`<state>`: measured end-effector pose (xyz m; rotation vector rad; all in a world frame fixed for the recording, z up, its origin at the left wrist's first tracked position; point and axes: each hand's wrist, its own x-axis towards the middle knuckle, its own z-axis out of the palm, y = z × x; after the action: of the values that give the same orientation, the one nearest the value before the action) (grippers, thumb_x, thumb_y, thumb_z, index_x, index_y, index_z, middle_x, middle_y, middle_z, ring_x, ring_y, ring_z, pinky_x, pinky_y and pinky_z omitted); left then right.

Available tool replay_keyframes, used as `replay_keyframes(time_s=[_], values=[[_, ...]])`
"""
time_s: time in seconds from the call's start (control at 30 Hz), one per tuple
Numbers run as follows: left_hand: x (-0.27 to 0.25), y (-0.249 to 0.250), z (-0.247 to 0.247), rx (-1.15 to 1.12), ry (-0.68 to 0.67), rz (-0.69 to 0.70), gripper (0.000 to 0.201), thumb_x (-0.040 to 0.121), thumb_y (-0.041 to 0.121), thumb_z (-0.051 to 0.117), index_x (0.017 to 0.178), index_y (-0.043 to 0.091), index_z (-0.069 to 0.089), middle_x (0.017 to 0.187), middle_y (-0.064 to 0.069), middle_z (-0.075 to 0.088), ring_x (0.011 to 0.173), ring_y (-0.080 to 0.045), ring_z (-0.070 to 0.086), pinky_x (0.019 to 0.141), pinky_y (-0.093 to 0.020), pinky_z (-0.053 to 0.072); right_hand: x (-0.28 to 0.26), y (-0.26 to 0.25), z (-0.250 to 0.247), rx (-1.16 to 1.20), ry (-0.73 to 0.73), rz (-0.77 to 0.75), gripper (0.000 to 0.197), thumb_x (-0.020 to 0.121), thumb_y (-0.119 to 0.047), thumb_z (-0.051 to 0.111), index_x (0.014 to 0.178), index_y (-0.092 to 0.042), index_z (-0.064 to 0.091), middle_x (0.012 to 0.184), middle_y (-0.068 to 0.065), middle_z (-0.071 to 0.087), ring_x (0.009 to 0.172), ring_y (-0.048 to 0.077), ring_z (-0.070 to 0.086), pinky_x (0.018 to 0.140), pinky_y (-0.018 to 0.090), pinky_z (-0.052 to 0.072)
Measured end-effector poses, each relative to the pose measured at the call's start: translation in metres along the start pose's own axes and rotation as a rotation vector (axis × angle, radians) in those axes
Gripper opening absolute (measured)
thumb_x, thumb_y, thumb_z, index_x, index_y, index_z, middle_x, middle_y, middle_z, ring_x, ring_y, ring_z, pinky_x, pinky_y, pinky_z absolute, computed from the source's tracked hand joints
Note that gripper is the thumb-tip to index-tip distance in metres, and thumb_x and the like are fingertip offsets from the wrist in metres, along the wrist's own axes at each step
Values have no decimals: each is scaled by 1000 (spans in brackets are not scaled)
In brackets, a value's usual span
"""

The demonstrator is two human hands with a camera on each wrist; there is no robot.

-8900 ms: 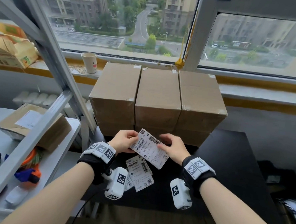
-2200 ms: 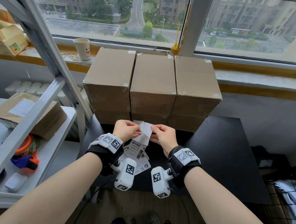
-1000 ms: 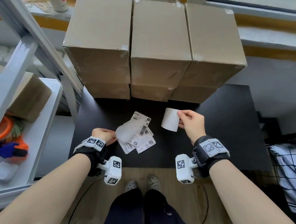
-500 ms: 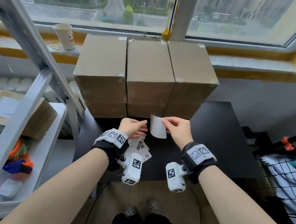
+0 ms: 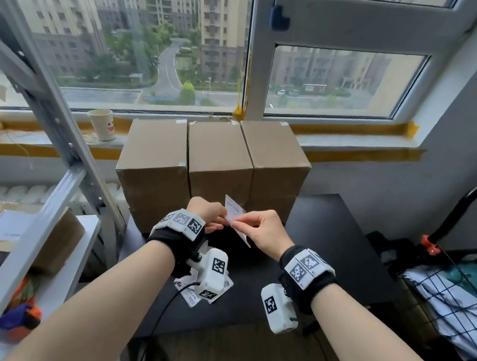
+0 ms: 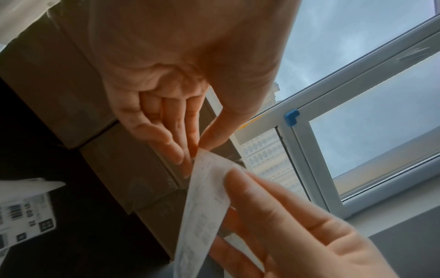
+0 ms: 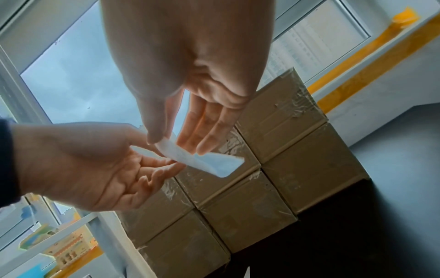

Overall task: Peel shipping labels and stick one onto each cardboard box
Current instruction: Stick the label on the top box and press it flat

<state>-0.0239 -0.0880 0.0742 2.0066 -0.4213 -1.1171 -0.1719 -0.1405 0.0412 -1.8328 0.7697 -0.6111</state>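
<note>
Where half a second ago only the right hand (image 5: 262, 232) held the label (image 5: 234, 212) and the left hand (image 5: 208, 214) hung curled beside it, both hands now pinch it in the air in front of the boxes (image 5: 219, 162), above the black table (image 5: 331, 241). The camera has also tipped up, so more of the window (image 5: 335, 80) shows and less of the floor. The spare labels (image 5: 189, 296) lie on the table under the left wrist, as before.

The head view shows the label as a small white slip between the two hands, with printing on its upper part, but the fingertips hide each other there. The left wrist view shows the left thumb and forefinger pressed together on the label's top corner, the other fingers (image 6: 166, 127) loosely bent alongside, and the right fingers behind the strip lower down. The right wrist view shows the right thumb (image 7: 154, 131) and forefinger pinching one end, the remaining fingers nearly straight and close together, while the left fingertips touch the label from below. That view alone shows the boxes stacked two high, their seams taped. Only the head view shows the paper cup (image 5: 102, 124) on the sill and the shelf (image 5: 32, 237) at left.
</note>
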Motion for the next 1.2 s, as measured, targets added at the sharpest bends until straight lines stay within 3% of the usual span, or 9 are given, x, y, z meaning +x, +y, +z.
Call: replay_keyframes(time_s=[0.2,0.27,0.37,0.5,0.6,0.77,0.93,1.07,1.2], values=[[-4,0,-8,-35,32,156,13,82,5,61,93,3,68,88,-12,72,68,-18,69,58,-23,56,-1,2,-8,55,72,76,20,72,-21,81,86,-10,74,87,2,73,81,11,67,77,17,53],[-6,1,-13,-93,4,178,6,84,5,62,88,4,67,92,-13,71,67,-18,67,51,-20,52,2,3,-16,67,210,90,14,76,-25,78,84,-15,73,86,-3,72,81,10,66,76,19,52],[-8,6,-17,-178,-37,220,7,85,9,65,90,5,67,94,-12,72,68,-16,65,58,-20,51,13,5,-27,103,383,166,12,81,-28,73,82,-18,67,86,0,69,79,15,63,74,27,54],[-6,17,-16,-216,-48,304,9,86,14,66,90,6,68,90,-12,72,59,-10,60,53,-16,47,25,-10,-37,507,241,410,19,87,-28,66,87,-9,65,81,5,67,70,14,60,67,23,53],[-3,30,-10,-241,-53,345,7,87,13,65,84,6,67,89,-13,71,53,-8,59,54,-18,49,35,-19,-47,638,195,407,18,89,-21,64,98,-5,65,80,4,68,71,14,63,67,22,54],[8,57,3,-260,-83,353,7,88,13,63,82,8,60,89,-12,70,54,-9,62,46,-14,46,58,-27,-72,506,166,421,25,87,-19,66,106,-4,63,82,5,67,70,13,62,62,20,53],[24,88,19,-250,-118,408,14,89,12,62,96,0,61,91,-14,68,66,-15,63,50,-14,49,91,-29,-106,441,170,402,6,87,-12,65,91,-7,64,82,4,63,68,12,57,54,16,52],[45,115,36,-204,-54,438,21,86,14,65,100,-2,65,92,-14,69,69,-14,62,60,-19,48,123,-27,-135,396,149,390,23,86,-11,66,106,-1,63,95,10,65,78,16,59,62,22,52],[64,145,50,-131,13,437,15,85,11,66,95,1,67,88,-10,68,66,-10,63,55,-14,45,161,-24,-158,296,116,373,26,87,-11,65,109,4,62,91,12,67,72,16,61,61,20,51]])
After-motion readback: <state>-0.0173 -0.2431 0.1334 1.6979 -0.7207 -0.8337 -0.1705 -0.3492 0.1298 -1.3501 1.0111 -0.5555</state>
